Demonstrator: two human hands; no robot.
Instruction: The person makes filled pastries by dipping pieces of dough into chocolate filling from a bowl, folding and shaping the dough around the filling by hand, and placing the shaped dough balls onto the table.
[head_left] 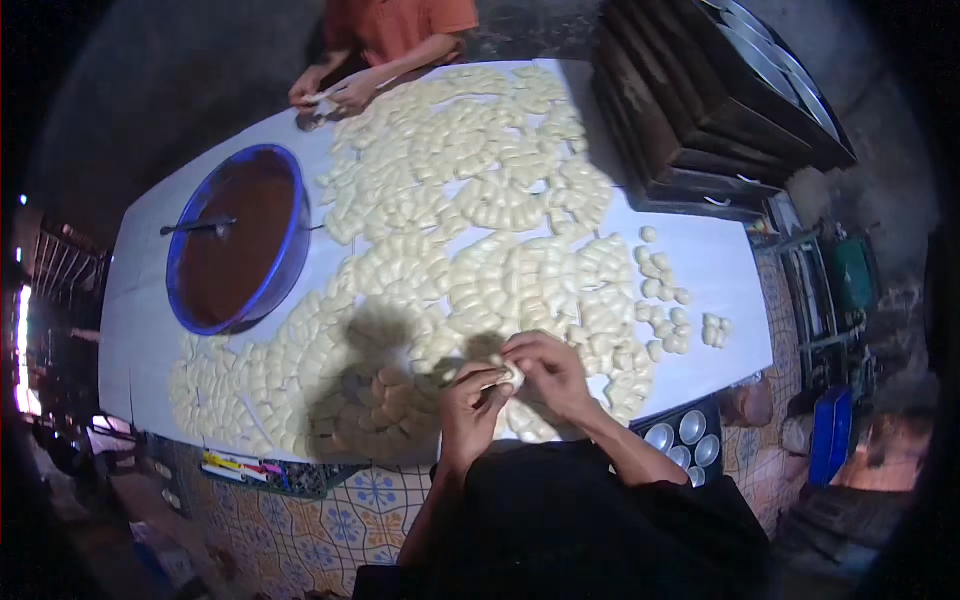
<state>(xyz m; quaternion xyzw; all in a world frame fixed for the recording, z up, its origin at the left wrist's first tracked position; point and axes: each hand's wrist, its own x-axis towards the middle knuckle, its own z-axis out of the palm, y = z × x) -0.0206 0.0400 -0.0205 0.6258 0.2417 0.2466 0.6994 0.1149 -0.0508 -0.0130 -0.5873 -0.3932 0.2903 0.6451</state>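
Observation:
Over the near edge of the table, both my hands meet on a small pale dough piece (513, 375). The fingers of my left hand (474, 405) are closed on its left side. My right hand (552, 372) pinches it from the right, fingers bent over the top. Just beyond and around them, many flattened dough pieces (515, 275) lie in overlapping rows across the white tabletop. Several rounder dough balls (660, 278) sit apart at the right.
A blue basin (300, 245) of brown filling, with a utensil (205, 226) in it, stands at left. Dark stacked trays (690, 110) occupy the far right corner. Across the table a person's hands (340, 93) hold a piece. Round metal tins (692, 428) sit below the near right edge.

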